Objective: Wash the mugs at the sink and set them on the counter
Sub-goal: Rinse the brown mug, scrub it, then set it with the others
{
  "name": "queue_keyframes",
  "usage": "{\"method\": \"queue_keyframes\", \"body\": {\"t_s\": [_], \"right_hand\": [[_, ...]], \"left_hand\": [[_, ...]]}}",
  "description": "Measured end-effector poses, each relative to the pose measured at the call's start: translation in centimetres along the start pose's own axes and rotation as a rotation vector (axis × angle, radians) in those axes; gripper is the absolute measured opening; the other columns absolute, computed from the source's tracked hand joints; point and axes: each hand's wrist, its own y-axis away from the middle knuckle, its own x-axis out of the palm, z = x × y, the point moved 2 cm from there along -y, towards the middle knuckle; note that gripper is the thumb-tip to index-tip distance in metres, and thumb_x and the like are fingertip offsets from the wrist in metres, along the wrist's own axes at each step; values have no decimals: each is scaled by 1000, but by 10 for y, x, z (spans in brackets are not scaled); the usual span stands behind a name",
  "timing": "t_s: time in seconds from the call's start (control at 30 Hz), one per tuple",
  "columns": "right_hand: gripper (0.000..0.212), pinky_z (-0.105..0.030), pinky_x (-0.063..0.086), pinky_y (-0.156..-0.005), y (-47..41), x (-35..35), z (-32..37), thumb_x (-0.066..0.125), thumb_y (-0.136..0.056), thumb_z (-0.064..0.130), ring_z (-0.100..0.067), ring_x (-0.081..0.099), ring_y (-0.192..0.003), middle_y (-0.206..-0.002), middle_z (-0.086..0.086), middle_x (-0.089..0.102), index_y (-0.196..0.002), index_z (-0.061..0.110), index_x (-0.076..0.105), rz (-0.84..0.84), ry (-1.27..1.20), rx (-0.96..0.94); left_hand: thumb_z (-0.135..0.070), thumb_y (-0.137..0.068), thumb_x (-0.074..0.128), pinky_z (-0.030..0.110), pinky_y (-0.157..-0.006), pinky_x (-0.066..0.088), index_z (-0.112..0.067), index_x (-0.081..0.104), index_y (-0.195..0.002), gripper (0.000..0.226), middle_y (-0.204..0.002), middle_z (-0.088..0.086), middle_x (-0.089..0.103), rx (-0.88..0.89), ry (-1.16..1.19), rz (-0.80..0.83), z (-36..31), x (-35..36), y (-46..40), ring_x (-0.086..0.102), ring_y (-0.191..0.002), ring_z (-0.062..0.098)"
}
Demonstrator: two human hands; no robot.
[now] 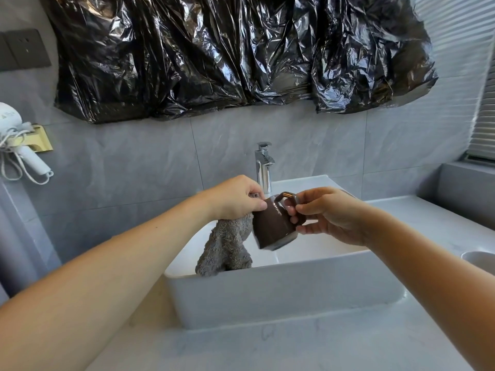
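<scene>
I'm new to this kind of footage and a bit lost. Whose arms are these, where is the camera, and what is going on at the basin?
There is no machine here: a person wears one wide-angle camera on the head, looking forward and down, so the two bare arms are their own. The right hand holds a glossy brown ceramic mug by its handle, tilted over the white rectangular sink. The left hand presses a grey fluffy cloth to the mug's rim; the rest of the cloth hangs into the sink. Behind stands a chrome tap; no water stream is visible. On the pale grey counter, at the right edge, the rim of a light-coloured round vessel shows. Crinkled black plastic sheeting covers the wall above.
</scene>
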Motion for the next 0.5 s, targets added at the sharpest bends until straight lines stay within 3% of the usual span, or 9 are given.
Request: {"method": "queue_keyframes", "body": {"t_s": [0.1, 0.2, 0.3, 0.4, 0.5], "right_hand": [[21, -36, 57, -71, 3, 0, 2, 45, -95, 5, -21, 58, -72, -79, -8, 62, -98, 3, 66, 97, -138, 178], [23, -40, 55, -77, 4, 2, 4, 43, -97, 15, -21, 56, -68, -75, -7, 59, -88, 7, 62, 116, -176, 290], [25, -35, 44, -77, 1, -1, 5, 42, -96, 17, -20, 57, -67, -71, -3, 62, -81, 11, 61, 12, 37, 255], [24, -35, 44, -83, -1, -3, 6, 46, -96, 15, -20, 59, -69, -73, -3, 67, -86, 9, 67, -113, 66, 168], [23, -40, 47, -79, 3, -4, 5, 44, -96, 17, -20, 58, -67, -71, -3, 64, -84, 12, 63, -61, 96, 238]], "left_hand": [[-19, -94, 64, 10, -48, 32, -10, 69, -94, 10, -65, -7, 49, 31, -46, 59, -6, 3, -1, 42, -51, 0], [-19, -94, 64, 10, -50, 33, -12, 69, -94, 9, -66, -8, 49, 63, -90, 81, -14, 3, -2, 44, -52, -1], [-20, -94, 63, 9, -50, 33, -17, 68, -90, 7, -65, -9, 49, 84, -113, 85, -18, 4, -3, 46, -50, -6], [-21, -94, 63, 11, -49, 32, -17, 68, -89, 8, -65, -9, 50, 85, -105, 54, -20, 6, -3, 44, -53, 0], [-22, -94, 63, 11, -48, 31, -21, 66, -87, 8, -64, -10, 48, 82, -120, 31, -21, 7, -4, 42, -55, 3]]}}
